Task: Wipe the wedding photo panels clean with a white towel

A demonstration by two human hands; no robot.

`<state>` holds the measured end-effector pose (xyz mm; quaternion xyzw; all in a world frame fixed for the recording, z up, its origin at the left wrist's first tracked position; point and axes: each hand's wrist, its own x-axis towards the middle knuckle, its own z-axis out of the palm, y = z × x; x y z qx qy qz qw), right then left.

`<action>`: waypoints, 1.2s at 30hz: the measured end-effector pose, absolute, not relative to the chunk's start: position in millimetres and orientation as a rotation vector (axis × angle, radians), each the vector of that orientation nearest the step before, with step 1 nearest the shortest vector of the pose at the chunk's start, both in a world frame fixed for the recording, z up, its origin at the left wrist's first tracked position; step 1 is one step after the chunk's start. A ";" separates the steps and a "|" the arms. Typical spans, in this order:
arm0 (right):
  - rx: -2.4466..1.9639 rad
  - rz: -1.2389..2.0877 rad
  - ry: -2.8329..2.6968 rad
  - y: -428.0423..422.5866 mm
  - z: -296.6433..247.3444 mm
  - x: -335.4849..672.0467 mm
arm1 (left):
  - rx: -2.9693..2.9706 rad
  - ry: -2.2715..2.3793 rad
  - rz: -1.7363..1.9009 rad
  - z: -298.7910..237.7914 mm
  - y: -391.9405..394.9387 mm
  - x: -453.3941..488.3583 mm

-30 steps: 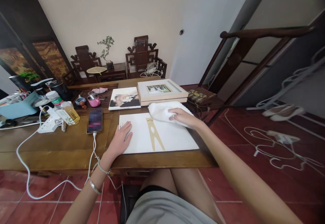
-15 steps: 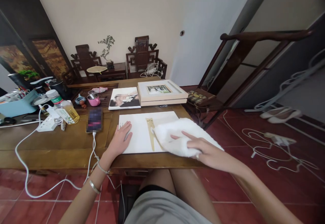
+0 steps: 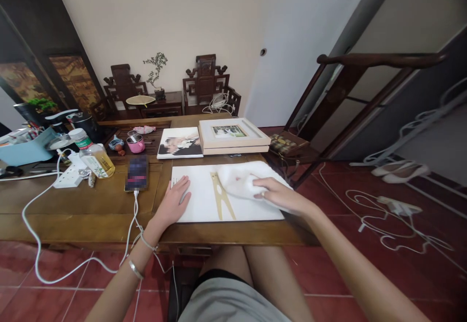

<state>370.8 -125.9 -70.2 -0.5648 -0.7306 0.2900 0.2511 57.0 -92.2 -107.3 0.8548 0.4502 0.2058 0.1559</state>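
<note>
A white board [image 3: 204, 200] with a tan easel stand [image 3: 221, 197] on its back lies flat at the near edge of the wooden table [image 3: 91, 205]. My left hand [image 3: 174, 201] rests flat on the board's left edge, fingers spread. My right hand [image 3: 278, 194] presses a white cloth [image 3: 241, 180] onto the right half of the board, fingers curled over the cloth.
Behind the board sit a photo canvas [image 3: 180, 143] and a stack of framed pictures [image 3: 232, 135]. A phone [image 3: 137, 173] on a white cable, a bottle [image 3: 94, 157], a power strip [image 3: 68, 178] and a pink cup [image 3: 135, 143] stand at the left. Cables lie on the red floor tiles.
My right hand swept the cloth from the board's far right corner toward the near edge, then back up to the middle right. My left hand stayed put.
</note>
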 end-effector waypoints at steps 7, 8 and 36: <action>-1.487 0.678 -2.044 -91.1 -80.4 361.9 | 2.430 1.301 0.572 -103.4 -94.3 58.3; -1.486 0.679 -2.060 -97.6 -81.8 362.9 | 2.426 1.302 0.570 -102.8 -94.6 58.7; -1.482 0.655 -2.071 -116.8 -84.3 369.3 | 2.443 1.315 0.585 -107.3 -95.7 58.2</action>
